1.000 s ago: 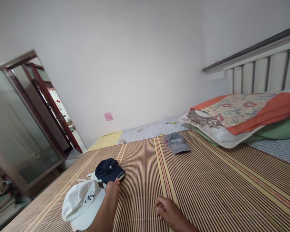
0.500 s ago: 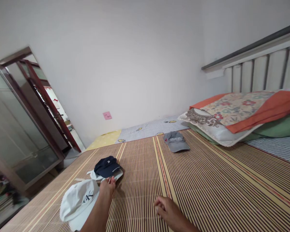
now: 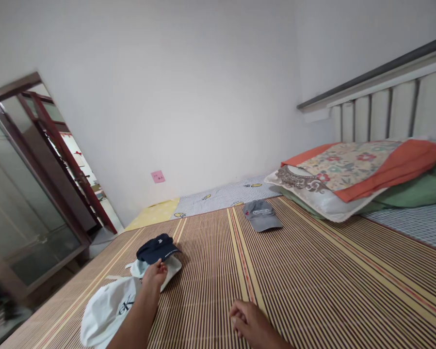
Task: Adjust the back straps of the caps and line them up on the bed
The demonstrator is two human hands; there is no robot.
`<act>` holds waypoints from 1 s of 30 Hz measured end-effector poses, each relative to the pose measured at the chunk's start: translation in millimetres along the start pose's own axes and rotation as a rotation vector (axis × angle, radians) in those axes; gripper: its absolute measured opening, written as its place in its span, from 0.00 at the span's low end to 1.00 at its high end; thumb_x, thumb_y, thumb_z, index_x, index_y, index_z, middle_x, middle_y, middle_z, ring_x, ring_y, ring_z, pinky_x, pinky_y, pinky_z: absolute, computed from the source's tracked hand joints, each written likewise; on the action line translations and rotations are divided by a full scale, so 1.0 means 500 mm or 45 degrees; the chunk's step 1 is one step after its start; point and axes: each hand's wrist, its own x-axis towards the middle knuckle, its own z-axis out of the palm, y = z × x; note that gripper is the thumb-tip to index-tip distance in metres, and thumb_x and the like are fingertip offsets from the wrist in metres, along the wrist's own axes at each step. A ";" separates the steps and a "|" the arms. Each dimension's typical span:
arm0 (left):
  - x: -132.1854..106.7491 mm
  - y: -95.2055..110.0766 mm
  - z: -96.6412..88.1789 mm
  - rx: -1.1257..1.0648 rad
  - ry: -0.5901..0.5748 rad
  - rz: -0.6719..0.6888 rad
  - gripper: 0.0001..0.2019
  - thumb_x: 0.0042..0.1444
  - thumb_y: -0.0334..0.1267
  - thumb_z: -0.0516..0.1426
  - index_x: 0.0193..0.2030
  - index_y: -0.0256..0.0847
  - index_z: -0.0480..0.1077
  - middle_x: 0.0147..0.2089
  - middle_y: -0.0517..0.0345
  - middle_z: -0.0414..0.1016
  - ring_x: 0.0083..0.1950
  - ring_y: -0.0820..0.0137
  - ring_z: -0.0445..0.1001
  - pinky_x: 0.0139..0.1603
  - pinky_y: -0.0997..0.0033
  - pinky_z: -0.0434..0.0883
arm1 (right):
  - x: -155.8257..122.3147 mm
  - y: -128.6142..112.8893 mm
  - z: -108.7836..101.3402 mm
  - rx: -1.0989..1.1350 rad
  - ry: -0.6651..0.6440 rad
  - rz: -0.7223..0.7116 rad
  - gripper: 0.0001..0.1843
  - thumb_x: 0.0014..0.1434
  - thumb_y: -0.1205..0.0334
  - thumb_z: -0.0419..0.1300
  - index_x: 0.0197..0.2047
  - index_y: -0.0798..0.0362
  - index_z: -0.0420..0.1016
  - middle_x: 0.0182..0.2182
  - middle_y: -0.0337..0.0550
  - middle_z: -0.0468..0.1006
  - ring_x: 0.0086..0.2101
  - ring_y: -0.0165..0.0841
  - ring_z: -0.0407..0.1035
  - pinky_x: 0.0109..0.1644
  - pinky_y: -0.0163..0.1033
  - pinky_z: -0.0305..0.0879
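Observation:
A navy blue cap [image 3: 156, 247] lies on top of a pale cap [image 3: 173, 270] at the left of the striped mat. My left hand [image 3: 155, 275] is closed at the navy cap's front edge, its fingertips pinching the brim. The pale cap's brim shows beneath and to the right of those fingers. Closer to me, a white cap with a dark "CK" mark [image 3: 106, 308] lies partly behind my left forearm. My right hand [image 3: 250, 321] rests low over the mat, fingers curled in with nothing visible in them.
A grey cap [image 3: 262, 216] lies farther back on the striped mat [image 3: 203, 271]. Pillows with an orange-edged floral cover [image 3: 352, 167] are stacked at the right by the headboard [image 3: 388, 109]. A wall [image 3: 210, 97] closes the far side; a doorway [image 3: 67, 160] is at left.
My left fingers have come up to the navy cap's brim, which has lifted slightly, showing more of the pale brim below. My right hand stays almost still. The view has shifted a little.

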 end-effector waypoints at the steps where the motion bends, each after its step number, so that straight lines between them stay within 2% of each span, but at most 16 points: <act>1: -0.008 0.000 0.005 -0.006 -0.005 -0.044 0.05 0.69 0.36 0.59 0.43 0.37 0.71 0.33 0.66 0.69 0.24 0.80 0.63 0.21 0.81 0.64 | 0.001 0.003 0.001 0.012 0.002 -0.002 0.07 0.64 0.66 0.56 0.40 0.51 0.77 0.34 0.42 0.82 0.35 0.34 0.77 0.37 0.36 0.67; 5: -0.069 -0.022 0.017 -0.041 -0.162 -0.161 0.11 0.67 0.23 0.54 0.33 0.37 0.66 0.28 0.68 0.64 0.23 0.81 0.64 0.23 0.84 0.65 | 0.011 0.017 0.003 0.121 -0.010 -0.005 0.04 0.62 0.61 0.62 0.37 0.50 0.77 0.32 0.41 0.81 0.33 0.35 0.76 0.37 0.37 0.67; 8: -0.144 -0.068 0.004 -0.064 -0.333 -0.200 0.13 0.63 0.18 0.55 0.30 0.38 0.65 0.27 0.64 0.66 0.25 0.81 0.68 0.26 0.85 0.70 | 0.025 0.025 -0.001 0.291 -0.035 0.044 0.14 0.60 0.48 0.66 0.35 0.50 0.78 0.32 0.43 0.81 0.32 0.36 0.76 0.37 0.39 0.68; 10: -0.198 -0.112 -0.022 -0.069 -0.413 -0.218 0.12 0.59 0.16 0.56 0.32 0.37 0.67 0.28 0.63 0.69 0.25 0.79 0.70 0.28 0.82 0.73 | 0.036 0.028 -0.010 0.437 -0.020 0.103 0.24 0.58 0.37 0.65 0.38 0.51 0.79 0.35 0.46 0.83 0.32 0.37 0.77 0.38 0.41 0.70; 12: -0.244 -0.164 -0.059 -0.067 -0.498 -0.235 0.11 0.56 0.17 0.60 0.37 0.37 0.72 0.33 0.61 0.75 0.26 0.79 0.71 0.29 0.80 0.75 | 0.044 0.028 -0.023 0.597 0.026 0.154 0.34 0.58 0.28 0.60 0.46 0.51 0.79 0.41 0.52 0.85 0.35 0.39 0.79 0.40 0.43 0.72; 13: -0.263 -0.192 -0.081 -0.059 -0.516 -0.254 0.12 0.53 0.17 0.62 0.38 0.37 0.73 0.36 0.60 0.77 0.27 0.79 0.73 0.30 0.80 0.75 | 0.046 0.026 -0.032 0.679 0.049 0.164 0.38 0.58 0.25 0.57 0.51 0.51 0.78 0.45 0.54 0.85 0.38 0.41 0.81 0.43 0.45 0.73; 15: -0.286 -0.249 -0.126 -0.001 -0.644 -0.257 0.14 0.51 0.22 0.68 0.42 0.40 0.75 0.42 0.58 0.80 0.33 0.76 0.78 0.35 0.79 0.77 | 0.047 0.018 -0.052 0.846 0.073 0.132 0.42 0.58 0.23 0.55 0.56 0.51 0.77 0.51 0.56 0.84 0.46 0.44 0.81 0.51 0.47 0.74; 18: -0.295 -0.319 -0.181 0.279 -0.852 -0.285 0.14 0.51 0.33 0.71 0.44 0.44 0.77 0.43 0.54 0.82 0.39 0.68 0.81 0.39 0.70 0.78 | 0.038 -0.001 -0.081 1.069 0.054 0.010 0.41 0.55 0.23 0.61 0.54 0.50 0.80 0.55 0.56 0.84 0.57 0.49 0.77 0.61 0.51 0.70; 21: -0.299 -0.357 -0.210 0.389 -0.913 -0.312 0.13 0.55 0.41 0.69 0.45 0.43 0.77 0.43 0.51 0.83 0.41 0.64 0.81 0.44 0.61 0.79 | 0.024 -0.021 -0.103 1.214 0.050 -0.104 0.35 0.54 0.30 0.69 0.50 0.50 0.83 0.56 0.54 0.85 0.62 0.51 0.73 0.67 0.55 0.65; 23: -0.305 -0.363 -0.219 0.407 -0.935 -0.323 0.16 0.54 0.44 0.70 0.47 0.43 0.78 0.44 0.50 0.84 0.42 0.62 0.80 0.46 0.57 0.79 | 0.015 -0.031 -0.111 1.242 0.072 -0.126 0.30 0.54 0.37 0.72 0.50 0.52 0.84 0.53 0.54 0.86 0.61 0.51 0.73 0.70 0.56 0.61; 27: -0.311 -0.353 -0.228 0.418 -0.999 -0.324 0.34 0.34 0.41 0.79 0.51 0.47 0.79 0.42 0.49 0.85 0.43 0.54 0.82 0.45 0.57 0.78 | 0.003 -0.037 -0.118 1.205 0.160 -0.088 0.25 0.51 0.48 0.75 0.49 0.51 0.84 0.48 0.51 0.88 0.56 0.51 0.77 0.71 0.59 0.60; 30: -0.305 -0.342 -0.226 0.424 -0.996 -0.309 0.38 0.35 0.46 0.78 0.56 0.47 0.76 0.42 0.50 0.84 0.32 0.63 0.81 0.32 0.67 0.73 | 0.002 -0.033 -0.120 1.177 0.191 -0.104 0.21 0.49 0.51 0.73 0.46 0.49 0.85 0.48 0.49 0.89 0.55 0.50 0.78 0.69 0.58 0.62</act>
